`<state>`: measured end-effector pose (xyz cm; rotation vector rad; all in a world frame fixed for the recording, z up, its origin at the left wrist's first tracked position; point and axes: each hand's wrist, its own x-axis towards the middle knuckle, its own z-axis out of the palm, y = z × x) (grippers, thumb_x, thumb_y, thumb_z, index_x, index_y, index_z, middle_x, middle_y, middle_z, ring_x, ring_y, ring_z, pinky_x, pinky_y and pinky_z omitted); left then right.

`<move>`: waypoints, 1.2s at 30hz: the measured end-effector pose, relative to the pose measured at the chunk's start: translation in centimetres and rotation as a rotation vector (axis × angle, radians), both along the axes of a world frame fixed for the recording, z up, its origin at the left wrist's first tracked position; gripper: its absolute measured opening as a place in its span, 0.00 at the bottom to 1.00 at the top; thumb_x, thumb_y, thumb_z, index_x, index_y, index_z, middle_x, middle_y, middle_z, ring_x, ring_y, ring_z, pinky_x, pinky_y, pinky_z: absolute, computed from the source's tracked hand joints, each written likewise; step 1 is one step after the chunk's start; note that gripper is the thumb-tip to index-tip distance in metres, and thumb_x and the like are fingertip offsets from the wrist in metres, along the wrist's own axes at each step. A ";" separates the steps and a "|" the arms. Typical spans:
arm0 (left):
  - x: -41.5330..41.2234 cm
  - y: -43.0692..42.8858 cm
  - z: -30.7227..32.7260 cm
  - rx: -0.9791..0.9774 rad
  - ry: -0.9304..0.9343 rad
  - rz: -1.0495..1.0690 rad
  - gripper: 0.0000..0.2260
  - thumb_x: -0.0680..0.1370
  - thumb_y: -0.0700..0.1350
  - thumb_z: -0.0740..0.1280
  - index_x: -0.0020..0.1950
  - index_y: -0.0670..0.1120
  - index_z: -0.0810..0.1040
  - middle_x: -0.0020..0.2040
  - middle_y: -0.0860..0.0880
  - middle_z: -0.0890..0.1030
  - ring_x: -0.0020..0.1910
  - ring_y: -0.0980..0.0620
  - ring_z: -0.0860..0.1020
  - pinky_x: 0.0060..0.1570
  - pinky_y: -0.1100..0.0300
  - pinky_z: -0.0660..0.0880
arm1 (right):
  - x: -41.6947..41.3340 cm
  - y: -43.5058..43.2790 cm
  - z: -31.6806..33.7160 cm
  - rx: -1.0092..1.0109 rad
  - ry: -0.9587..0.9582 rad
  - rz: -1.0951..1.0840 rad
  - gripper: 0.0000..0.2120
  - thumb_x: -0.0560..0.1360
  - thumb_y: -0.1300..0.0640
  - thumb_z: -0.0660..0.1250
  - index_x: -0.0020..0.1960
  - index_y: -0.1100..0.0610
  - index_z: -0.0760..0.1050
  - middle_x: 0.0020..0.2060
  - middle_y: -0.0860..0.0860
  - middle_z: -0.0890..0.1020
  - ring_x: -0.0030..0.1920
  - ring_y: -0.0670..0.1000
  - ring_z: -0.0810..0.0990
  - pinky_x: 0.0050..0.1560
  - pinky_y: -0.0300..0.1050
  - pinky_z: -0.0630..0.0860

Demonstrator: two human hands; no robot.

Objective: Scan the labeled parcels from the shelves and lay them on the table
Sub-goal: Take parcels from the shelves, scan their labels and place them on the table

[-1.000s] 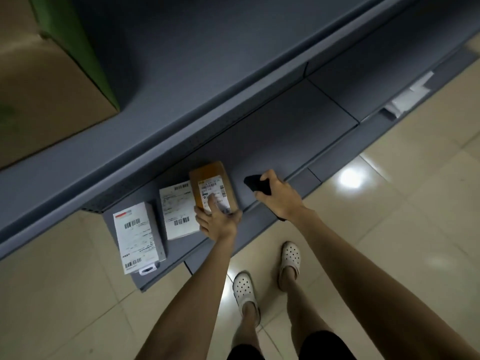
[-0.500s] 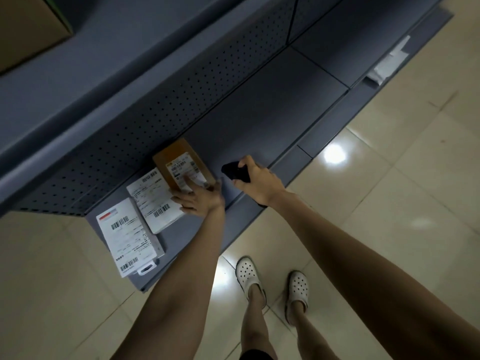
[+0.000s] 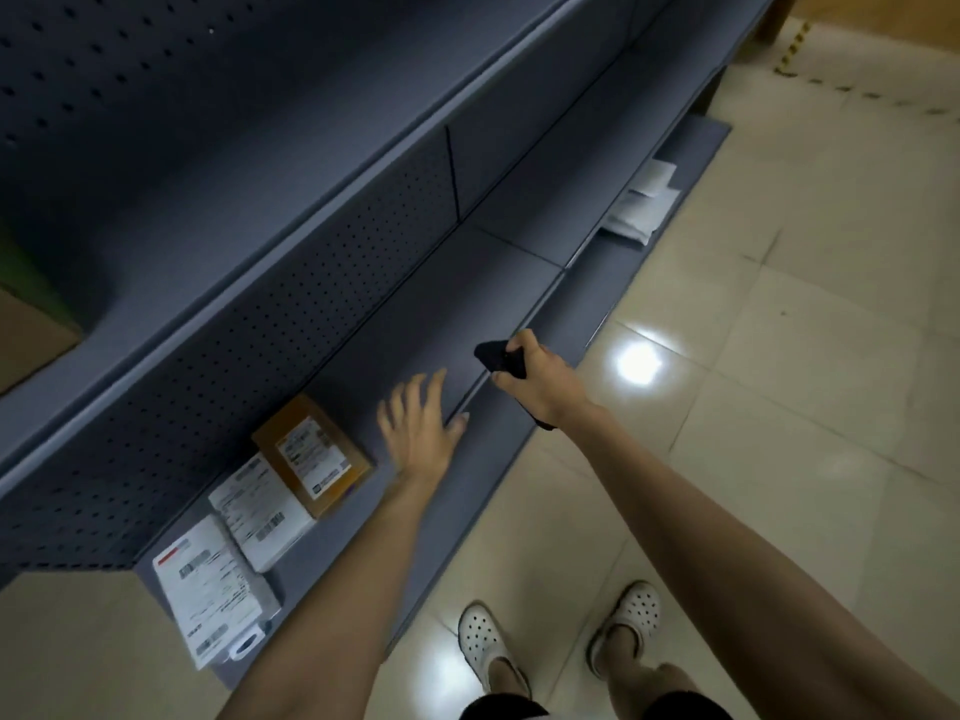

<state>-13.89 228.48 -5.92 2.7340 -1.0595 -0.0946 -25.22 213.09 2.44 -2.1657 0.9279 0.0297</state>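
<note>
Parcels point(image 3: 260, 511) lie lower left on grey shelf point(image 3: 415, 314); my left hand point(image 3: 421, 428) spread, holding nothing, right hand point(image 3: 540, 381) gripping scanner point(image 3: 496, 356), tiled floor point(image 3: 779, 407) beyond

Head camera looks steeply down over the low shelf point(image 3: 415, 324).

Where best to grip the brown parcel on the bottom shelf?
Probably its free right edge, the left hand coming from the right, fingers under, thumb on top: the brown parcel lies flat, label up, a white parcel close on its left.
</note>
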 end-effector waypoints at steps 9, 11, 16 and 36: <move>-11.4 -21.9 6.1 -0.194 -0.234 -0.393 0.27 0.73 0.59 0.72 0.70 0.52 0.73 0.67 0.47 0.74 0.70 0.41 0.69 0.69 0.39 0.64 | -17.8 -15.9 3.9 -0.044 -0.115 -0.411 0.17 0.78 0.48 0.67 0.62 0.52 0.66 0.57 0.52 0.78 0.50 0.58 0.77 0.45 0.50 0.71; -15.7 -26.9 7.3 -0.229 -0.238 -0.482 0.27 0.73 0.58 0.72 0.70 0.52 0.73 0.67 0.47 0.74 0.70 0.41 0.69 0.70 0.40 0.63 | -23.1 -19.2 4.5 -0.059 -0.141 -0.504 0.18 0.78 0.49 0.67 0.63 0.53 0.66 0.55 0.51 0.76 0.49 0.57 0.76 0.45 0.49 0.70; -24.8 -35.6 9.8 -0.316 -0.232 -0.688 0.26 0.73 0.54 0.73 0.69 0.52 0.72 0.67 0.49 0.74 0.71 0.43 0.67 0.71 0.41 0.63 | -35.0 -24.3 5.0 -0.049 -0.191 -0.768 0.19 0.78 0.50 0.67 0.64 0.55 0.67 0.54 0.51 0.75 0.50 0.58 0.76 0.51 0.53 0.74; -40.1 -71.3 11.8 -0.381 0.025 -1.292 0.23 0.74 0.53 0.73 0.68 0.53 0.74 0.65 0.50 0.75 0.65 0.45 0.72 0.66 0.48 0.67 | -47.9 -48.8 7.4 -0.146 -0.194 -1.370 0.15 0.77 0.47 0.68 0.59 0.50 0.67 0.58 0.49 0.76 0.56 0.58 0.76 0.57 0.55 0.73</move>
